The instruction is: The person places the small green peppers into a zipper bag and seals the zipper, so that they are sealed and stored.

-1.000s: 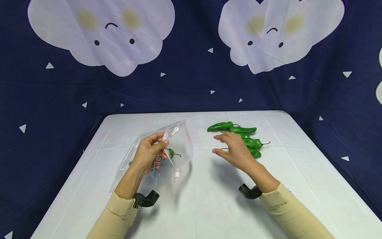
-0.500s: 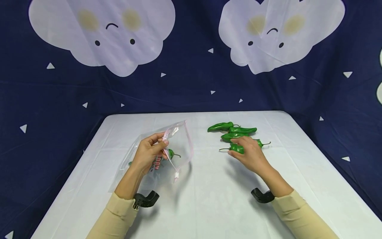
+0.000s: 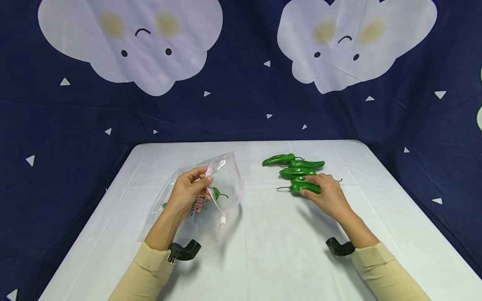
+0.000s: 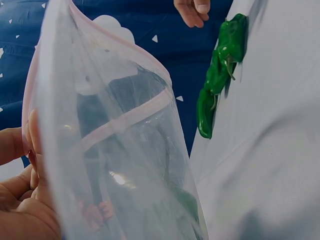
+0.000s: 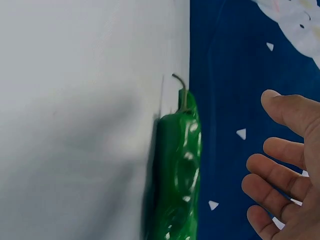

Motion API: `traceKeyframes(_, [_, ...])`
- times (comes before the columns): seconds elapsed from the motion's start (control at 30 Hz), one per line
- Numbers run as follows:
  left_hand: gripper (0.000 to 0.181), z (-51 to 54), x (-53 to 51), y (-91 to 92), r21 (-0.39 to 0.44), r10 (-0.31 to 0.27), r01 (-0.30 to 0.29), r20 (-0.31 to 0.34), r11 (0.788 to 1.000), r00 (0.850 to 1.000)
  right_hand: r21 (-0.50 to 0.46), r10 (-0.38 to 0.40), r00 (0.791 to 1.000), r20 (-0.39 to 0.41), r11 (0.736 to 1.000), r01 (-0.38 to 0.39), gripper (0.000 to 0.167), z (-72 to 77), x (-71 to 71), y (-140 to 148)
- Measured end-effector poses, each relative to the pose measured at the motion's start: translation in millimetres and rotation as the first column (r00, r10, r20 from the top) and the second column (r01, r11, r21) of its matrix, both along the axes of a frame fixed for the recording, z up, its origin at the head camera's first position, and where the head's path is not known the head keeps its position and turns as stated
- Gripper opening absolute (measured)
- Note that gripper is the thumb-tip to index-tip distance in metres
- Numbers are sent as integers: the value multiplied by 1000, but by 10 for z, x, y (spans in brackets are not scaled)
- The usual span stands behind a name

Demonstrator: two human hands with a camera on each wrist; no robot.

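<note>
My left hand (image 3: 188, 190) pinches the pink-edged mouth of a clear zip bag (image 3: 231, 184), which stands partly open toward the right. A green pepper (image 3: 216, 193) shows through the plastic, its stem toward the mouth. In the left wrist view, fingers (image 4: 37, 150) hold the rim of the bag (image 4: 125, 165). My right hand (image 3: 329, 196) is over the nearest green pepper (image 3: 301, 188) of the group, fingers spread around its right part. The right wrist view has a long pepper (image 5: 177, 175) beside the hand (image 5: 285, 175), whose fingers are apart and relaxed, with a gap between them.
Several other green peppers (image 3: 301, 172) lie close together behind the nearest one, toward the back right of the white table (image 3: 263, 259). A dark blue cloth (image 3: 241, 121) with white clouds hangs behind the table.
My right hand has moved right over the nearest pepper, uncovering more of its stem end and the peppers behind. The left hand and the bag have stayed in place.
</note>
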State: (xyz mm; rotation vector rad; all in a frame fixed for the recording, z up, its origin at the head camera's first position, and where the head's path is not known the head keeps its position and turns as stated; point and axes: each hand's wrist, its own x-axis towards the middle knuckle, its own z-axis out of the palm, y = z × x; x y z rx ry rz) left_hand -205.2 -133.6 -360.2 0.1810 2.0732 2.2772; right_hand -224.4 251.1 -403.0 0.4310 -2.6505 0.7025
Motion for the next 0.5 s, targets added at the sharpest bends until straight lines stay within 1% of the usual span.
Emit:
traceKeyframes(0.1, [42, 3, -2, 0, 3, -4, 4, -3, 1000, 1000, 7, -17, 1000, 20, 1000, 16, 46, -43, -13, 66])
traceKeyframes(0.2, [42, 5, -2, -1, 6, -6, 6, -9, 1000, 1000, 19, -29, 998, 60, 999, 28, 46, -84, -33, 135])
traceKeyframes(0.4, [42, -3, -2, 0, 7, -11, 12, -19, 1000, 1000, 22, -62, 989, 131, 998, 60, 46, -146, -77, 254])
traceKeyframes(0.5, [42, -4, -1, 1, 13, -10, 10, -13, 1000, 1000, 19, -74, 984, 162, 997, 72, 47, -169, -83, 308])
